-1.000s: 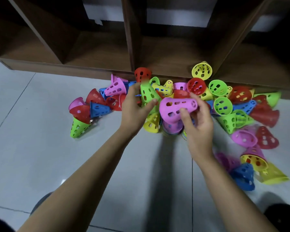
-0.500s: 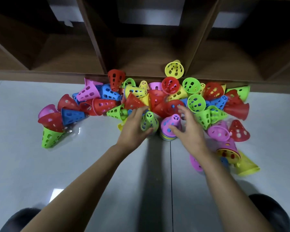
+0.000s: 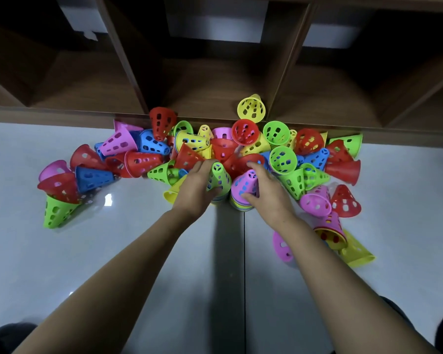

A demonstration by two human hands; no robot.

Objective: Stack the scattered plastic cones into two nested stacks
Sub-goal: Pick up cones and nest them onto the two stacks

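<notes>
sprawling along the foot of a wooden shelf unit [image 3: 215,80], loose plastic cones [image 3: 281,159] cover the pale floor [image 3: 113,251]. two upright stacks stand side by side at the pile's near edge: the left hand [image 3: 193,190] clasps the green-topped stack [image 3: 218,178], the right hand [image 3: 265,194] the purple-topped stack [image 3: 245,186]. stacking looks barely begun; next, each hand must let go and fetch a loose cone.

My cones [image 3: 283,159] are red, yellow, green, blue and pink, all holed; the shelf [image 3: 215,80] at twelve o'clock is brown.

Glossy plastic cones [image 3: 283,159] on polished floor [image 3: 62,264], wood-grain shelf [image 3: 215,83].
</notes>
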